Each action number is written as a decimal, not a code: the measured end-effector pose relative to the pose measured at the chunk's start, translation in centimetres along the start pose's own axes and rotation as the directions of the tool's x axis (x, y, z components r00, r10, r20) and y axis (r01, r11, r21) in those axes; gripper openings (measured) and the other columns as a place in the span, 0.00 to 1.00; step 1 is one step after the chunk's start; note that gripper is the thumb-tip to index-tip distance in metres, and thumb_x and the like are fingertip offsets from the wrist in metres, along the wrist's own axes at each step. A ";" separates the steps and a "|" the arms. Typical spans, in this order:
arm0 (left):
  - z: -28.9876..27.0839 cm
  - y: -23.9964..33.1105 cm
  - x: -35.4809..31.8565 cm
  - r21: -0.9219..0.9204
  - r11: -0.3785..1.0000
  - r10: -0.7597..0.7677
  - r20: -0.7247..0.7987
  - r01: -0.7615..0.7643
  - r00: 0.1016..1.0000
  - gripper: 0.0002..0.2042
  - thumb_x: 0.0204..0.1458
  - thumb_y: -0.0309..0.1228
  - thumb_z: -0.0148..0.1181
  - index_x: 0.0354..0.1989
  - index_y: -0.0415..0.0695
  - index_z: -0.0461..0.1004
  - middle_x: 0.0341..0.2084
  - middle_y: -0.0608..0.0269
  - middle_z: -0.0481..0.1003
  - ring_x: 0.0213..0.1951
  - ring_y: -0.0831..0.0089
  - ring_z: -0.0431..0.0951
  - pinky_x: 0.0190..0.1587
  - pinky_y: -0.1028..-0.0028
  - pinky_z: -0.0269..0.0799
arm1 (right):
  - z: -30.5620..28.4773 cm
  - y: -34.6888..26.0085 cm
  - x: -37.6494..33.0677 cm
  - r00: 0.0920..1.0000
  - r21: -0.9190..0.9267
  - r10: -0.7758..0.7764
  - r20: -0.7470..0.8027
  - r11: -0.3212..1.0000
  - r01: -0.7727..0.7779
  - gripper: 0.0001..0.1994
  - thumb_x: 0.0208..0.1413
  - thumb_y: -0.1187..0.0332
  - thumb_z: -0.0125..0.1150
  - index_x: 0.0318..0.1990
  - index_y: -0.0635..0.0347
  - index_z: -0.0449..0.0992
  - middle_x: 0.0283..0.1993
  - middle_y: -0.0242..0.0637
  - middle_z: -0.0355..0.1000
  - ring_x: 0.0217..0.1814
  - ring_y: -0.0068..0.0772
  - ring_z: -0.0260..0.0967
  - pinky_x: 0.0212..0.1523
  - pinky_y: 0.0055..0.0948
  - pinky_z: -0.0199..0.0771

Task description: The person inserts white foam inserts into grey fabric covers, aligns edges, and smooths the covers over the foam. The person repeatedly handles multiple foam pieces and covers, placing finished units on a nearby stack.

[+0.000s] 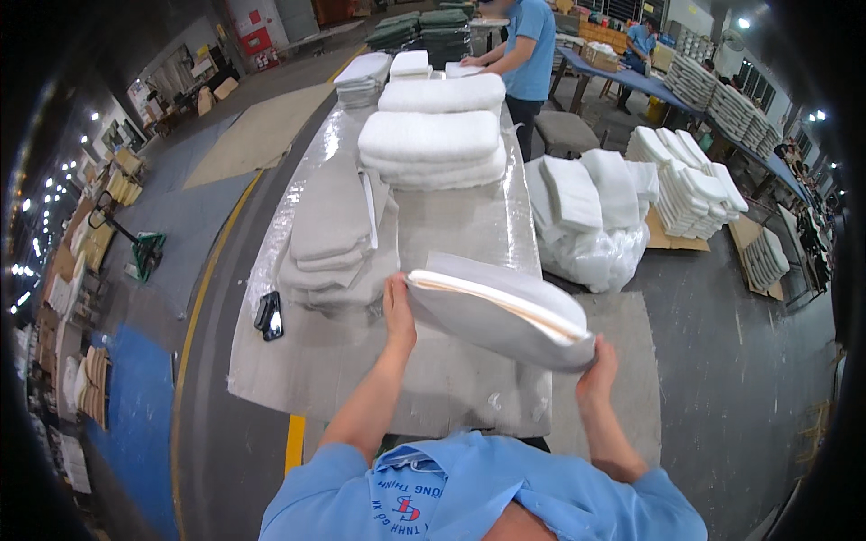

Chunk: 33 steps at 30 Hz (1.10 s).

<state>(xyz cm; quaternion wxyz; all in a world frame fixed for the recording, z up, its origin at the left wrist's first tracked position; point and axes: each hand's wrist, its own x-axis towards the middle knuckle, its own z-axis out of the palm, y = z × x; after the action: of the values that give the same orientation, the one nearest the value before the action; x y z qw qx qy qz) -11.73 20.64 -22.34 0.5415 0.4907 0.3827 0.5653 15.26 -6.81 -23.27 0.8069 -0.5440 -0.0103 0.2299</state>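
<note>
Between my two hands is a seat cushion point(483, 326), its grey fabric cover gaping along the upper edge. White padding and a thin yellowish layer show in that opening. My left hand point(400, 311) grips the cushion's left corner, and my right hand point(598, 368) holds the right end. The cushion is tilted above the near part of the table. Beside my left hand lies a stack of grey fabric covers point(329, 221). Farther back, thick white padding pieces point(431, 135) are piled up.
A plastic-wrapped table point(460, 216) carries all this, with a black phone point(271, 317) near its left edge. A co-worker in a blue shirt point(530, 50) stands at the far end. Bagged padding point(591, 243) sits right of the table; a pallet jack point(142, 252) stands left.
</note>
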 end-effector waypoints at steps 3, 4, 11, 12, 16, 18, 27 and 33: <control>4.0 -0.8 7.2 -0.230 0.966 -0.134 -0.044 0.120 0.990 0.17 0.72 0.48 0.51 0.42 0.46 0.75 0.35 0.69 0.71 0.44 0.75 0.70 0.52 0.72 0.66 | -0.5 0.8 -7.0 0.996 -0.045 0.020 0.084 0.999 -0.016 0.08 0.67 0.66 0.64 0.36 0.53 0.72 0.36 0.24 0.70 0.42 0.21 0.65 0.48 0.26 0.65; 4.6 -1.4 9.0 -0.311 0.937 -0.172 -0.007 0.161 0.985 0.17 0.72 0.48 0.52 0.40 0.46 0.75 0.34 0.69 0.72 0.42 0.74 0.71 0.50 0.71 0.67 | -0.1 1.1 -9.3 0.984 -0.031 0.084 0.160 0.996 -0.080 0.07 0.67 0.66 0.64 0.37 0.53 0.73 0.37 0.24 0.70 0.43 0.20 0.65 0.49 0.26 0.65; 12.7 -6.2 8.2 -0.260 0.782 -0.473 0.343 0.566 0.811 0.24 0.68 0.59 0.50 0.40 0.49 0.77 0.30 0.68 0.77 0.37 0.72 0.77 0.44 0.68 0.74 | -0.8 1.3 -11.2 0.653 -0.408 0.466 0.596 0.877 -0.253 0.11 0.74 0.61 0.56 0.39 0.56 0.76 0.35 0.25 0.73 0.42 0.19 0.68 0.49 0.25 0.67; 12.7 -6.2 8.1 -0.251 0.771 -0.470 0.397 0.586 0.788 0.24 0.68 0.60 0.49 0.40 0.50 0.77 0.30 0.68 0.78 0.37 0.72 0.77 0.44 0.69 0.74 | -1.1 0.8 -9.7 0.571 -0.478 0.499 0.652 0.855 -0.202 0.13 0.74 0.60 0.55 0.37 0.56 0.76 0.34 0.24 0.72 0.40 0.18 0.68 0.48 0.25 0.68; 11.0 -5.4 7.6 -0.241 0.797 -0.437 0.403 0.554 0.804 0.25 0.70 0.60 0.47 0.50 0.50 0.77 0.41 0.65 0.80 0.42 0.73 0.78 0.45 0.68 0.76 | 5.1 -1.7 -4.3 0.357 -0.626 0.554 0.752 0.770 0.125 0.15 0.73 0.59 0.59 0.33 0.57 0.77 0.31 0.23 0.72 0.31 0.17 0.66 0.34 0.24 0.68; 10.1 -4.9 7.3 -0.260 0.818 -0.406 0.370 0.513 0.835 0.28 0.69 0.61 0.47 0.56 0.49 0.76 0.45 0.65 0.79 0.45 0.73 0.78 0.48 0.67 0.76 | 11.4 -2.1 -1.7 0.471 -0.414 0.228 0.852 0.844 0.342 0.11 0.71 0.61 0.61 0.38 0.58 0.80 0.30 0.25 0.73 0.32 0.17 0.67 0.35 0.25 0.69; 10.7 -2.1 4.0 -0.256 0.810 -0.416 0.383 0.528 0.825 0.35 0.72 0.61 0.39 0.74 0.44 0.65 0.68 0.60 0.69 0.67 0.66 0.67 0.70 0.66 0.63 | 28.3 0.1 8.2 0.286 -0.307 0.115 0.951 0.433 0.847 0.11 0.57 0.70 0.64 0.46 0.60 0.83 0.48 0.47 0.79 0.49 0.50 0.77 0.51 0.45 0.76; 10.8 -1.5 1.9 0.118 0.939 -0.345 0.264 0.324 0.901 0.29 0.70 0.42 0.51 0.74 0.39 0.64 0.62 0.53 0.74 0.62 0.66 0.73 0.65 0.70 0.66 | 28.3 3.8 9.9 0.426 -0.416 0.135 0.894 0.602 0.681 0.08 0.59 0.69 0.67 0.42 0.62 0.83 0.42 0.43 0.80 0.41 0.38 0.76 0.47 0.37 0.75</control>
<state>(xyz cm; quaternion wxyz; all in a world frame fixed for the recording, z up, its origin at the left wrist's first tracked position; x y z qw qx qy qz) -0.80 21.61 -21.08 0.6613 0.5118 0.4005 0.3746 15.22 22.82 -17.42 0.4137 -0.6130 -0.6070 0.2908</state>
